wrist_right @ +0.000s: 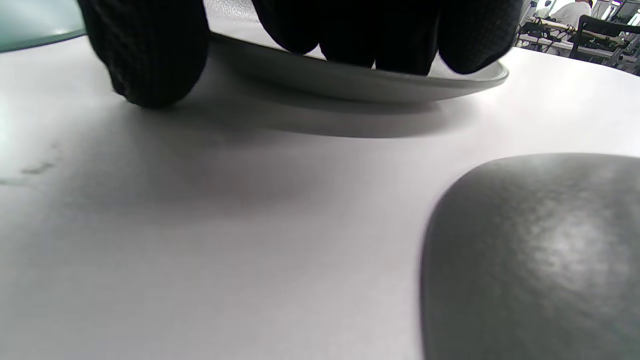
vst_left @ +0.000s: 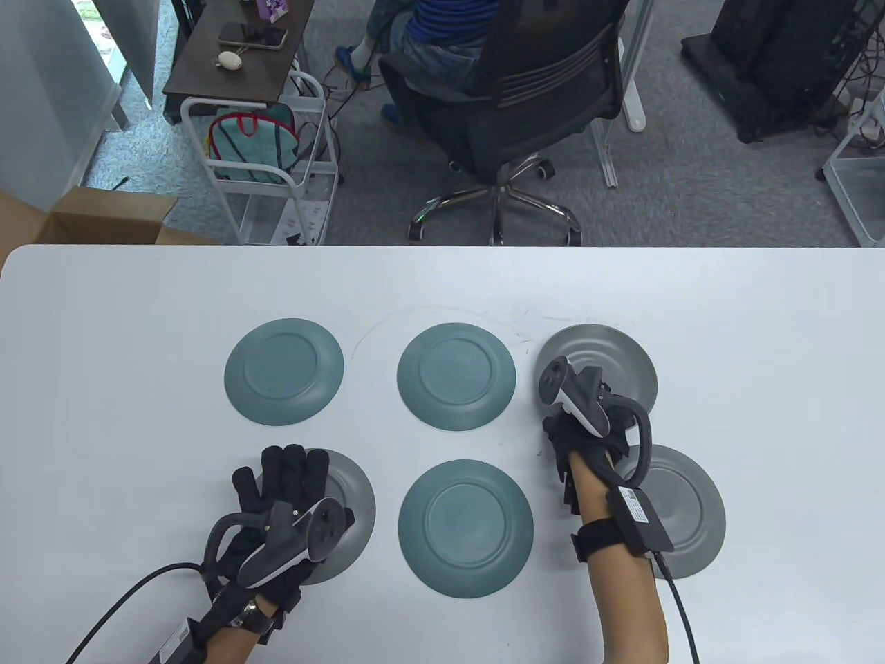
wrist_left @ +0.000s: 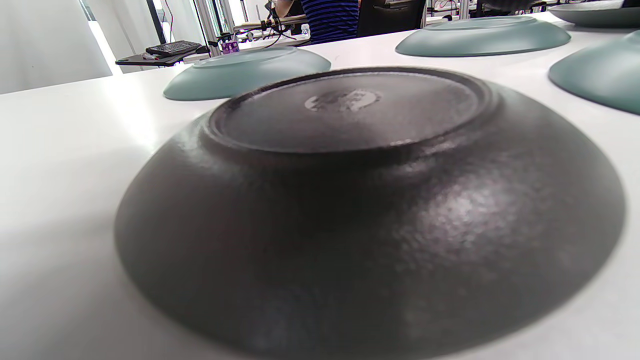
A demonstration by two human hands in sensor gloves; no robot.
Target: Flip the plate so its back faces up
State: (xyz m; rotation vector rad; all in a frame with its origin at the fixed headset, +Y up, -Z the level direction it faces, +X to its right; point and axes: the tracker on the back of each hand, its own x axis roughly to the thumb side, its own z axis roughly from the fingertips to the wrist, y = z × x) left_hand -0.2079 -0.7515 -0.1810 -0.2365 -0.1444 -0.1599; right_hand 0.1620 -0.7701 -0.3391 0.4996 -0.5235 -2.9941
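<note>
A grey plate (vst_left: 615, 356) lies face up at the table's back right. My right hand (vst_left: 577, 432) is at its near rim. In the right wrist view the fingers (wrist_right: 380, 35) lie on top of the rim (wrist_right: 360, 80) and the thumb (wrist_right: 145, 60) sits low at its edge, gripping it. My left hand (vst_left: 283, 477) lies with fingers stretched out flat over a dark grey plate (vst_left: 352, 505), which is back up at the front left. That plate's foot ring fills the left wrist view (wrist_left: 350, 115). No left fingers show there.
Three teal plates lie back up: back left (vst_left: 283, 371), back middle (vst_left: 456, 376) and front middle (vst_left: 465, 528). Another grey plate (vst_left: 684, 512) lies back up at the front right, under my right forearm. It also shows in the right wrist view (wrist_right: 540, 250).
</note>
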